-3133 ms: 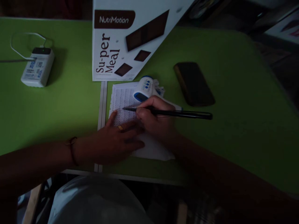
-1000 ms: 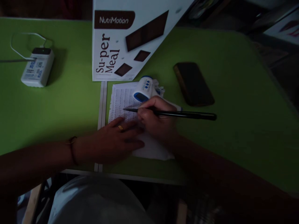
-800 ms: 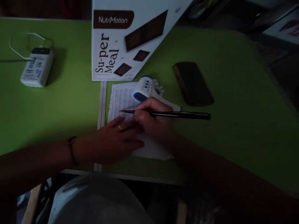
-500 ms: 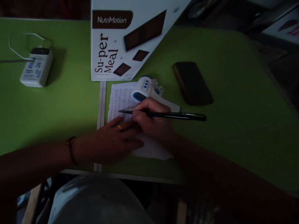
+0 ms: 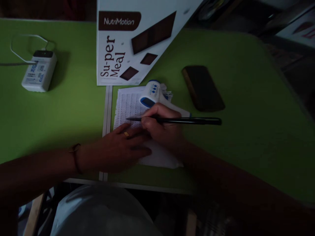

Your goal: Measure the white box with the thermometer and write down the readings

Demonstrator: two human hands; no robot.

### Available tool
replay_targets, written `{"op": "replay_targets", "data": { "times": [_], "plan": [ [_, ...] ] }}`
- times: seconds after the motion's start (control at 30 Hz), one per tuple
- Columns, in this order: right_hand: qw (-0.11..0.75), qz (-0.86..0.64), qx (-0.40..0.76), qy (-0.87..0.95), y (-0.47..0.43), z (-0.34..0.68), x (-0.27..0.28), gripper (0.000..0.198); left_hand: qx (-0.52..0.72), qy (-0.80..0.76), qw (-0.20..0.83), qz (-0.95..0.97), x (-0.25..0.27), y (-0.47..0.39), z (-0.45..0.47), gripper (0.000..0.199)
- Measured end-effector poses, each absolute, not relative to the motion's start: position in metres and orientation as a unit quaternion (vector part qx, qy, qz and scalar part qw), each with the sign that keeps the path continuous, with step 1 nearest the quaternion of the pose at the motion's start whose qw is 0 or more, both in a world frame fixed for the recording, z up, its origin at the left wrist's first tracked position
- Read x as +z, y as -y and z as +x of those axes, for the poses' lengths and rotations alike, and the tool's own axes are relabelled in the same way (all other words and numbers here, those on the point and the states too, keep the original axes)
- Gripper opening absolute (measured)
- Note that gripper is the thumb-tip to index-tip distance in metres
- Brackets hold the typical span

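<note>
My right hand (image 5: 162, 126) pinches a black pen (image 5: 192, 121), its tip pointing left over a sheet of paper (image 5: 126, 101) covered in rows of small handwriting. Whether the tip touches the paper I cannot tell. Fingers spread, my left hand (image 5: 123, 147) lies flat on the lower part of the sheet, with a ring on one finger. A white and blue infrared thermometer (image 5: 150, 93) rests on the paper's upper right, and my right hand covers part of its handle.
Behind the paper stands a large white NutriMotion box (image 5: 118, 52). A dark phone (image 5: 203, 88) lies to the right on the green table (image 5: 246, 131). At the far left is a white device (image 5: 40, 72) with cables. A metal strip (image 5: 106, 114) crosses the tabletop.
My right hand and the pen have shifted slightly to the right, and the pen lies a little more level. My left hand stays in place.
</note>
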State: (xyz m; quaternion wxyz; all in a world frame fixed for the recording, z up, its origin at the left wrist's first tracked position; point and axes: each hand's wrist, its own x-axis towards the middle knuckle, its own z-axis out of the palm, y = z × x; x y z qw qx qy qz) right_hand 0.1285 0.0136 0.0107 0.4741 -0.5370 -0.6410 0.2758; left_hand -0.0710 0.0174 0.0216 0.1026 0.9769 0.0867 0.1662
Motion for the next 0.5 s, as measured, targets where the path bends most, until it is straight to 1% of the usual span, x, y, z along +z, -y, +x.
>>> {"op": "replay_targets", "data": {
  "times": [0.3,0.5],
  "plan": [
    [0.501,-0.518,0.257,0.644,-0.014,0.1262,0.0128,0.014,0.153,-0.088,0.103,0.979,0.0222,-0.017,-0.0717,0.029],
    [0.497,-0.519,0.262,0.644,-0.0129,0.1282,0.0095,0.018,0.163,-0.082,0.108,0.977,0.02,-0.0176,-0.0721,0.029]
  ]
}}
